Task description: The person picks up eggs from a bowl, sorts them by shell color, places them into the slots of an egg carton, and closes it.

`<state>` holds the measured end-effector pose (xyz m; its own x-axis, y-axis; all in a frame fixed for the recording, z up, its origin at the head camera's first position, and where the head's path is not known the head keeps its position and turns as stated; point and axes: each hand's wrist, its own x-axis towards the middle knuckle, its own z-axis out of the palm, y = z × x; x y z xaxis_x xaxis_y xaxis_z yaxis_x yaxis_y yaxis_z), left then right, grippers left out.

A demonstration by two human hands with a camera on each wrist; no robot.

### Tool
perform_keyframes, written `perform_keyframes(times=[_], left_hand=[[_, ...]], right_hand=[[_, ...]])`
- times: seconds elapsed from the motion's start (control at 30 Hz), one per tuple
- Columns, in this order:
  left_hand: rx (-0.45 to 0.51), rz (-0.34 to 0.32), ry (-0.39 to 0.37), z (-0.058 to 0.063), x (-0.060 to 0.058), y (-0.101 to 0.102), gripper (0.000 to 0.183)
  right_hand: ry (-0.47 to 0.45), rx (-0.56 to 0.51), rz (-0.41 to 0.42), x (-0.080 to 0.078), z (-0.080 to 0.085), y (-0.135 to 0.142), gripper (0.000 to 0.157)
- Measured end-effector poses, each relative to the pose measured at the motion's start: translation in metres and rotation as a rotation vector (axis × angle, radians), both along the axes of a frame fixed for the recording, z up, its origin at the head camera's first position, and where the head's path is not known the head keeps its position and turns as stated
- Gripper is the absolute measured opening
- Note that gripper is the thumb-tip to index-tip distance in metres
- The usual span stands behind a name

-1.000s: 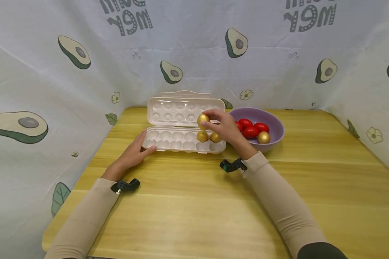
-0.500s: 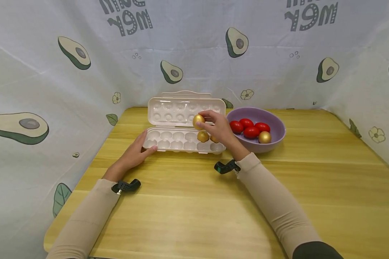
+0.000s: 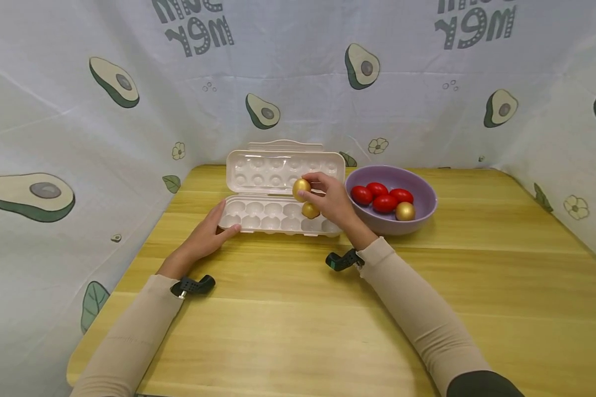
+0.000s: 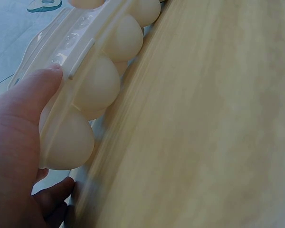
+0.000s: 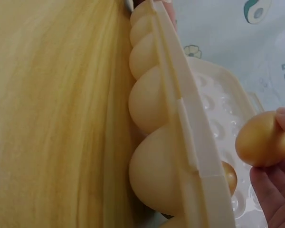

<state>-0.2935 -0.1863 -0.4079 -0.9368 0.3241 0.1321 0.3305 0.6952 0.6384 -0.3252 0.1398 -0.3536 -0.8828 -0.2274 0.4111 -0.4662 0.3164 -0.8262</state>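
Note:
A cream plastic egg carton point(image 3: 270, 209) lies with its lid point(image 3: 268, 171) raised behind it. My left hand point(image 3: 202, 234) grips its left end; in the left wrist view the thumb point(image 4: 35, 90) presses the front edge while other fingers wrap the end. Over the carton's back row, my right hand point(image 3: 331, 199) pinches a golden egg point(image 3: 301, 189) between thumb and fingers. Just below it, another golden egg point(image 3: 310, 210) sits in a back-row cup. The right hand hides the cups at the carton's back right.
Right of the carton stands a purple bowl point(image 3: 424, 212) with several red eggs point(image 3: 384, 203) and one golden egg point(image 3: 405, 211). Everything rests on a wooden table point(image 3: 278, 325). A curtain printed with avocados point(image 3: 298, 66) hangs behind it.
My right hand has moved left and slightly down with the golden egg, now covering the golden egg at the carton's right. My left hand has stayed in place.

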Motion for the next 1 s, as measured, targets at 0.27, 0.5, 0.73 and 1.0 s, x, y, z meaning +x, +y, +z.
perform_keyframes(times=[0.27,0.5,0.73,1.0], left_hand=[[0.000,-0.002,-0.002,0.001,0.003,0.000,0.090],[-0.004,-0.006,0.008,0.001,0.002,0.000,0.090],[-0.005,-0.005,0.007,0.001,0.002,0.000,0.089],[-0.007,-0.005,0.011,0.001,0.002,0.000,0.089]], right_hand=[[0.001,0.013,-0.002,0.004,-0.006,-0.007,0.040],[0.031,-0.003,0.036,0.012,-0.003,-0.015,0.040],[0.035,0.010,0.039,0.020,0.002,-0.016,0.037],[0.031,0.079,0.001,0.007,-0.014,-0.013,0.037]])
